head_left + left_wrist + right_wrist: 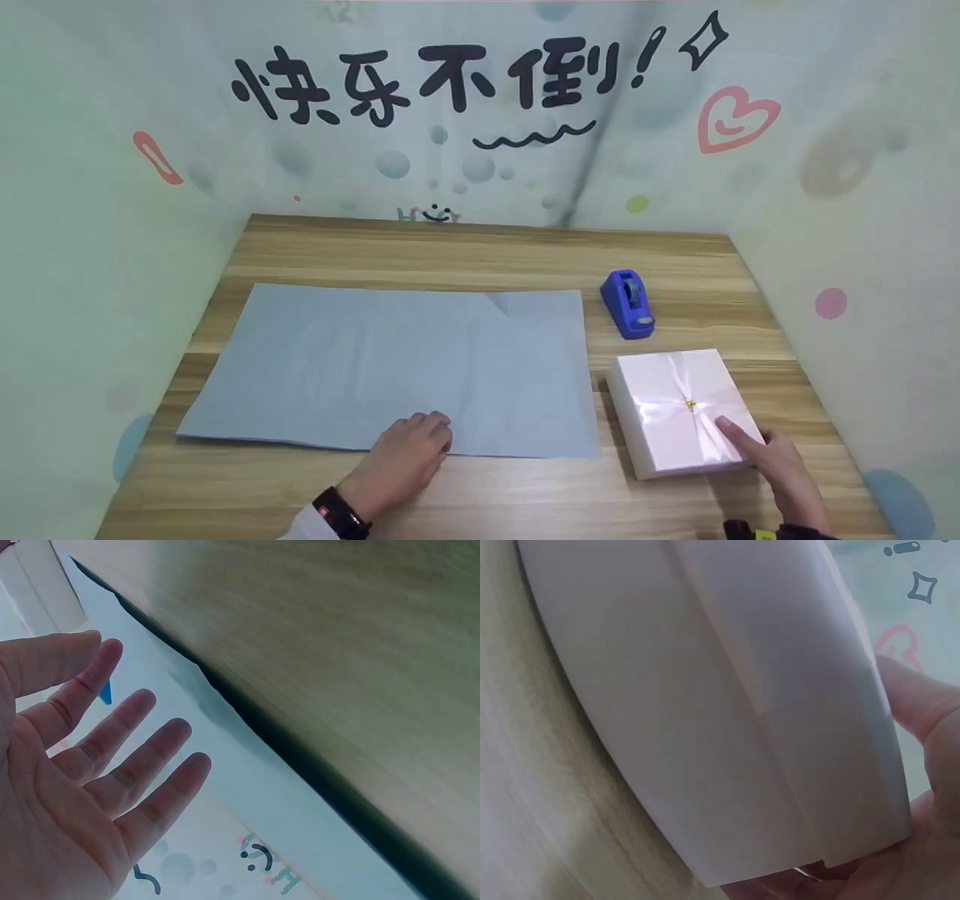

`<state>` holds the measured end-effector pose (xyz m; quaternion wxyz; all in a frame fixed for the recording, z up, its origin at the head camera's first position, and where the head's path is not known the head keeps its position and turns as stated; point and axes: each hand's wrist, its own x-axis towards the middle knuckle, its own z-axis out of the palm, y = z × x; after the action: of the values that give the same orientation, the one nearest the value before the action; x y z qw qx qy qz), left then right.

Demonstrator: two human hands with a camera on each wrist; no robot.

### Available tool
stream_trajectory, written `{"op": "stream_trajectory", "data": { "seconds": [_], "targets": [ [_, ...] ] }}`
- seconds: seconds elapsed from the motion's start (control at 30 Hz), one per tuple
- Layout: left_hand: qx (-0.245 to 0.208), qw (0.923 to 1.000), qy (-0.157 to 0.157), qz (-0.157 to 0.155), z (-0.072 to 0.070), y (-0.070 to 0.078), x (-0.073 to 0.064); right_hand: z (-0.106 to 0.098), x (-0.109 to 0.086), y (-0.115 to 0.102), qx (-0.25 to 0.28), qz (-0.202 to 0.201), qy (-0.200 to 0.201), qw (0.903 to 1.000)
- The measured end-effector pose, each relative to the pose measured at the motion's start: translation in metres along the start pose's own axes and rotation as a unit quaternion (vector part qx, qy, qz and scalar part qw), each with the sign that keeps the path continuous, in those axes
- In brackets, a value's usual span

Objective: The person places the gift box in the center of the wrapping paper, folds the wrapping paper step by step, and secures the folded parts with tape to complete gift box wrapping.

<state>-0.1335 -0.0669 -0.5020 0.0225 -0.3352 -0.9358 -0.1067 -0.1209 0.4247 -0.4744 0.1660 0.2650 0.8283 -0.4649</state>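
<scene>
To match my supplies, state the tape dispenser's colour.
Blue; the tape dispenser shows best in the head view.

Both hands are bare, left point(405, 454) and right point(774, 459) alike. Round the left wrist sits a black band point(341, 513), broad and glossy, with a small red marking point(323, 510) on its face — just below it shows the end of a pale, greyish-white sleeve point(304, 526). The right wrist carries dark, chunky black gear point(737, 529) with a bright yellow patch point(765, 535) — the bottom edge of the head view cuts it off. Fine creases line the left palm point(56, 832).
</scene>
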Motion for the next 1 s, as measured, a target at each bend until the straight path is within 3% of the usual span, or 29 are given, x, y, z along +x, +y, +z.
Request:
{"op": "stream_trajectory", "data": {
  "seconds": [0.17, 0.3, 0.57, 0.7, 0.77, 0.9, 1.0],
  "targets": [
    [-0.002, 1.0000, -0.002, -0.005, -0.002, 0.000, -0.001, -0.001, -0.003, -0.002, 0.019, -0.009, -0.001, 0.9998],
    [-0.011, 0.9999, -0.002, -0.002, -0.003, 0.000, -0.001, 0.000, -0.005, -0.005, 0.069, -0.017, -0.002, 0.9975],
    [-0.024, 0.9997, 0.003, 0.001, -0.006, 0.004, -0.002, 0.000, -0.009, -0.008, 0.191, -0.019, -0.042, 0.9805],
    [-0.040, 0.9988, 0.024, 0.013, -0.008, 0.007, -0.002, 0.001, -0.015, -0.007, 0.252, -0.033, -0.033, 0.9666],
    [-0.052, 0.9980, 0.033, 0.014, -0.009, 0.008, -0.002, 0.005, -0.017, -0.007, 0.293, -0.050, -0.022, 0.9544],
    [-0.080, 0.9963, 0.030, 0.003, -0.012, 0.012, 0.001, 0.014, -0.023, -0.008, 0.344, -0.064, -0.002, 0.9366],
    [-0.109, 0.9937, 0.023, -0.008, -0.014, 0.015, 0.004, 0.021, -0.028, -0.012, 0.354, -0.055, -0.011, 0.9336]
  ]
}}
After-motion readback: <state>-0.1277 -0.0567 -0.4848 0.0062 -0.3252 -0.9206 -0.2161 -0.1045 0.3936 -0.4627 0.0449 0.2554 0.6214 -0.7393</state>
